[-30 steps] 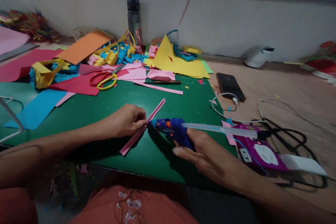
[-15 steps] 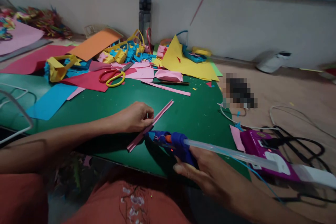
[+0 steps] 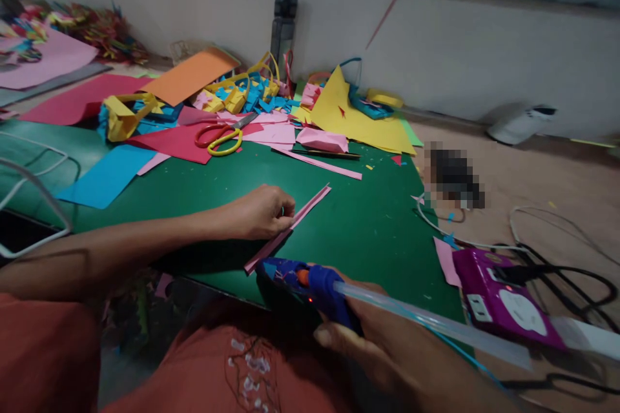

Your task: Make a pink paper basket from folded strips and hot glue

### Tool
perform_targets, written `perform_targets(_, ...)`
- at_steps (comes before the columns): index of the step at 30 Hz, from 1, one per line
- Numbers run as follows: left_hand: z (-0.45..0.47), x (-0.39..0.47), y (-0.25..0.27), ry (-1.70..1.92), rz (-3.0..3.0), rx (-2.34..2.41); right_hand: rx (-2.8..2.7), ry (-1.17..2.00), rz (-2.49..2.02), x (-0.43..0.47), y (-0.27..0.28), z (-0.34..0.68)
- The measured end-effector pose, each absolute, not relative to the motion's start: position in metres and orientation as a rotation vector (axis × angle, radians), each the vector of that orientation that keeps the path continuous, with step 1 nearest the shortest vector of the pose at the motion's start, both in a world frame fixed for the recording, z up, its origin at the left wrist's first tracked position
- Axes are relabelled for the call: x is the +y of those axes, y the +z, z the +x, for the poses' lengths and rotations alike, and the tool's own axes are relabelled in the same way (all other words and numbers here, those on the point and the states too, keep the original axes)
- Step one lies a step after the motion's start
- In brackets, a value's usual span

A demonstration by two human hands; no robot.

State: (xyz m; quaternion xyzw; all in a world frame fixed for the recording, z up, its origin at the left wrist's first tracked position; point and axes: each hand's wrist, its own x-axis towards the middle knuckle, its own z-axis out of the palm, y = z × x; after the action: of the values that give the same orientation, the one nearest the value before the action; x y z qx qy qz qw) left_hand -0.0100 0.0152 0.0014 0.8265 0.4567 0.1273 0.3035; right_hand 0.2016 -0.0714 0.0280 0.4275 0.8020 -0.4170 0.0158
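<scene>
My left hand [image 3: 271, 213] is closed on the middle of a narrow folded pink paper strip [image 3: 310, 204], which lies slantwise on the green table [image 3: 382, 226]. In my right hand [image 3: 353, 322] is a blue hot glue gun [image 3: 327, 290] with an orange part and a small red light. A long clear glue stick [image 3: 431, 319] juts from its back. The gun's nozzle is close to the strip's near end; I cannot tell whether they touch. Beyond the strip lie a second pink strip [image 3: 334, 166] and scissors [image 3: 225, 135] with red and yellow handles.
Coloured paper sheets, such as a yellow one [image 3: 358, 116] and a blue one [image 3: 106, 177], cover the table's far side beside small folded paper pieces [image 3: 256, 91]. A purple power box [image 3: 504, 297] with black cables stands at right. A white wire frame [image 3: 36, 187] is at left.
The glue gun's nozzle has moved along the strip toward its near end, closer to me. My left hand keeps its hold on the strip. The whole view has shifted slightly.
</scene>
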Motion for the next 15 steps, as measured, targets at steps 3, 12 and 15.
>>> perform_targets(3,-0.01,0.015,0.001,0.344,2.188,1.204,2.49,-1.319,1.296,-0.073,0.026,0.202)
perform_targets(12,-0.01,0.013,-0.003,0.349,2.215,1.205,2.44,-1.449,1.4,-0.085,0.041,0.207)
perform_targets(15,-0.01,0.011,-0.003,0.308,2.216,1.214,2.465,-1.352,1.766,-0.086,0.051,0.223)
